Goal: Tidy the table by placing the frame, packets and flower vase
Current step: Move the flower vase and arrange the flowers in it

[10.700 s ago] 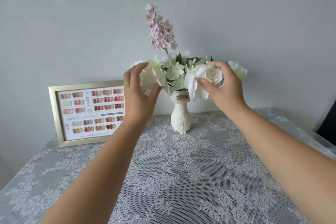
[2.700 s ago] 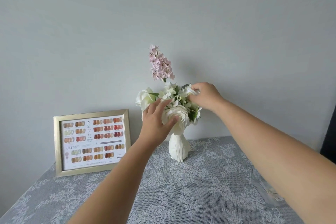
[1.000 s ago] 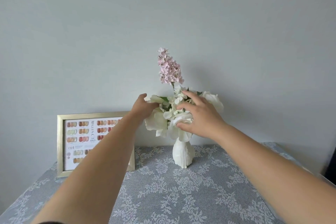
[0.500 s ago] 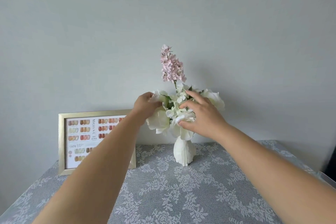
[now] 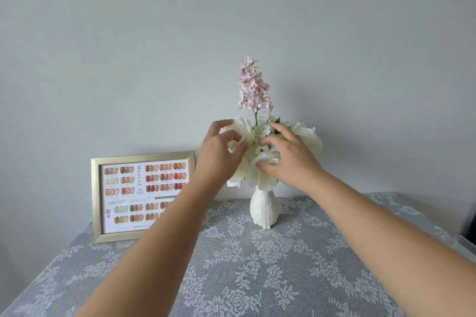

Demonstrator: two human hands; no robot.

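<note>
A white flower vase (image 5: 265,210) stands upright near the back of the table, against the wall. It holds white flowers (image 5: 307,135) and a tall pink sprig (image 5: 252,87). My left hand (image 5: 220,152) pinches a white bloom on the left side of the bunch. My right hand (image 5: 289,159) presses its fingers on a white bloom at the front right. A gold frame (image 5: 96,199) with a colour chart leans on the wall to the left, partly hidden by my left forearm. No packets are in view.
The table wears a grey lace cloth (image 5: 244,265). A plain grey wall (image 5: 231,20) rises right behind the vase and frame. The table's right edge (image 5: 463,247) shows at the far right.
My left hand has shifted its fingers on the left bloom, and my right hand has slid slightly lower on the front blooms. Vase and frame stay put.
</note>
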